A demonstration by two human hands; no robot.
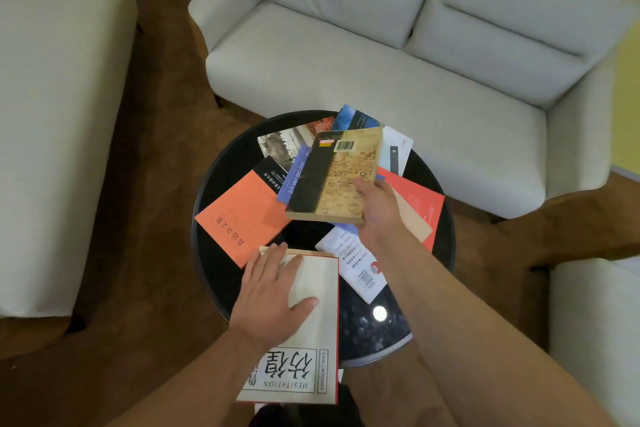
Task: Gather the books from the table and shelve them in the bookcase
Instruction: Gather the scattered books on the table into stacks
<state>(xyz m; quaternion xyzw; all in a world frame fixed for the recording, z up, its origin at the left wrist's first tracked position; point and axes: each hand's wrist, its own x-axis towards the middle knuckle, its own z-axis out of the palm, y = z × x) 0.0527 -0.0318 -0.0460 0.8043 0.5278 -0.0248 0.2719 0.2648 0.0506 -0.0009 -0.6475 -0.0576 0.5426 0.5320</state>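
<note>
Several books lie scattered on a round black table [214, 204]. My right hand [377, 208] grips the near right corner of a tan and black book [339, 177] and holds it lifted above the pile. My left hand [273, 291] lies flat, fingers straight, on a cream book with a red border [318, 333] at the table's near edge. An orange book [242, 218] lies to the left. A red book [419, 204] and a white book [360, 267] lie on the right. A blue book [298, 170] sits under the lifted one. No bookcase is in view.
A light grey sofa [381, 45] stands behind the table. A grey ottoman [52, 114] is at the left and another seat [595, 322] at the lower right. Brown wooden floor [156, 184] surrounds the table.
</note>
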